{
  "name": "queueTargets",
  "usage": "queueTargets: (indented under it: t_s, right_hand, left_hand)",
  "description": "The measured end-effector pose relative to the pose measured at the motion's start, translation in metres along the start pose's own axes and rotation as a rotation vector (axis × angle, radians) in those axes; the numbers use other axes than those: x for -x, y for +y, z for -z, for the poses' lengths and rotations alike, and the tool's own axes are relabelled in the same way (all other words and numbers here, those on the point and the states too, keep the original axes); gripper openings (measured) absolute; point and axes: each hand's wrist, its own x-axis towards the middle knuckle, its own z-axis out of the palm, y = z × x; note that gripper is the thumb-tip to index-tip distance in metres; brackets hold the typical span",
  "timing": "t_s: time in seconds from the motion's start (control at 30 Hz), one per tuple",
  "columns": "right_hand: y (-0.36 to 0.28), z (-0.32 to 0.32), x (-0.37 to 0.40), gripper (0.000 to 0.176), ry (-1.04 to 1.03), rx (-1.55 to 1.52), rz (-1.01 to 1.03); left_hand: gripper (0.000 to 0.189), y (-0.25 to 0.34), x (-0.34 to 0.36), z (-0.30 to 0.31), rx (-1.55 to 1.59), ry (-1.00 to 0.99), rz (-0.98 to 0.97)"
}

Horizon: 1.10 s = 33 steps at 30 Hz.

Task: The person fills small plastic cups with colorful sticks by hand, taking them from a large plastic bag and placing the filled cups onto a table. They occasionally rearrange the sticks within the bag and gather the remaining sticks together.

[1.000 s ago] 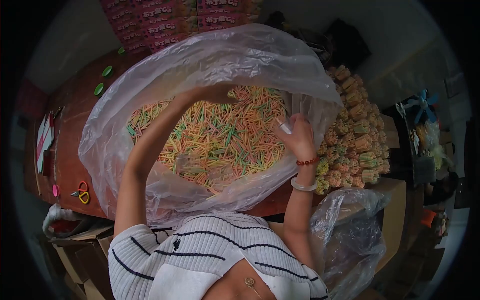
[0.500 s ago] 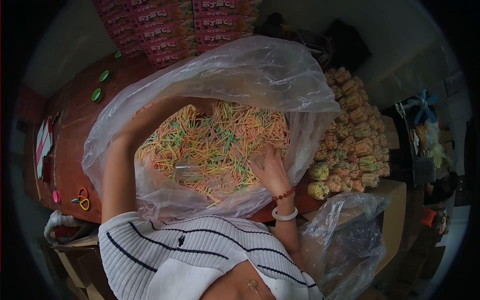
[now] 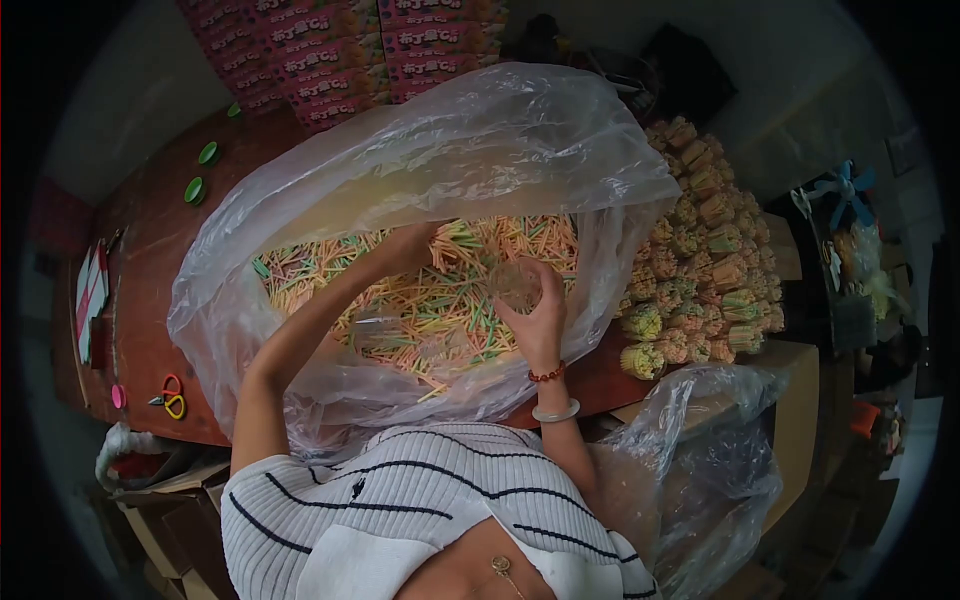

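A large clear plastic bag (image 3: pixel 560 130) lies open before me, full of short thin pastel sticks (image 3: pixel 400 285) in orange, yellow, pink and green. My left hand (image 3: pixel 412 250) reaches in from the left, its fingers closed round a bundle of sticks (image 3: pixel 458 243) near the bag's far side. To its right, my right hand (image 3: pixel 541 315) grips a clear cup (image 3: pixel 514 287), thumb and fingers round its wall. The bundle is beside the cup, close to its mouth. Another clear plastic container (image 3: pixel 377 326) rests on the loose sticks at the near left.
Bundled sticks (image 3: pixel 715 260) are piled at the right. Pink printed boxes (image 3: pixel 325 60) are stacked at the back. Scissors (image 3: pixel 172 398), a pink cap (image 3: pixel 119 397) and green caps (image 3: pixel 194 190) lie on the red-brown table (image 3: pixel 150 270). A cardboard box (image 3: pixel 795 430) with plastic stands near right.
My left hand has come up out of the heap and moved right with a bundle of sticks. My right hand has lifted slightly, and the cup in it now shows.
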Motion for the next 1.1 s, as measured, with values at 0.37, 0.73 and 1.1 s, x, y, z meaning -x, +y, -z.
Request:
queueTargets:
  t_s: [0.37, 0.73, 1.1]
  right_hand:
    - [0.023, 0.006, 0.016, 0.062, -0.096, -1.006, -0.509]
    - [0.005, 0.007, 0.005, 0.076, -0.091, -0.127, -0.021]
    - [0.006, -0.009, 0.008, 0.070, -0.050, -0.207, 0.034]
  left_hand:
    - [0.028, 0.120, 0.012, -0.010, 0.946, 0.092, 0.265]
    - [0.035, 0.153, 0.020, -0.021, 1.058, 0.258, 0.172]
    - [0.026, 0.122, 0.021, -0.039, 1.011, 0.239, -0.240]
